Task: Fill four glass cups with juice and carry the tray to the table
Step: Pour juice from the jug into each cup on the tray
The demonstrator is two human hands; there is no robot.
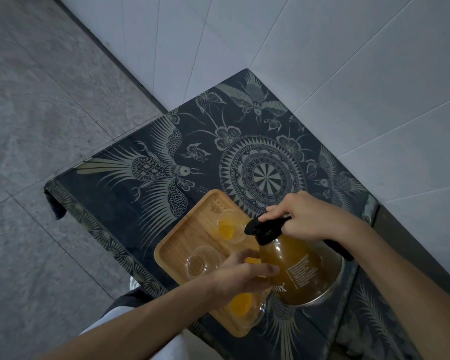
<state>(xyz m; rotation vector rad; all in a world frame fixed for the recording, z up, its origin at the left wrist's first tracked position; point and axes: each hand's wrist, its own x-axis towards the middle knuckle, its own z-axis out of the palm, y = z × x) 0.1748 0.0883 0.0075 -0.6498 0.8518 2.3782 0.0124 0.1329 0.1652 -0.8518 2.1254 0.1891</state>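
Note:
A wooden tray (192, 237) lies on a dark patterned table (130, 175). On it stand glass cups: the far one (229, 226) holds orange juice, the left one (202, 262) is empty, the near one (244, 307) holds juice. A fourth cup (252, 261) with juice shows partly behind my left hand. A glass jug (299, 271) of amber juice with a black lid is tilted toward the far cup. My right hand (304, 219) grips the jug's black handle and lid. My left hand (242, 272) rests against the jug's side.
White tiled walls (322, 61) meet in a corner behind the table. Grey tiled floor (42, 126) spreads to the left. The table's left edge and corner (52, 193) are close to the tray. My white clothing (120, 315) shows below.

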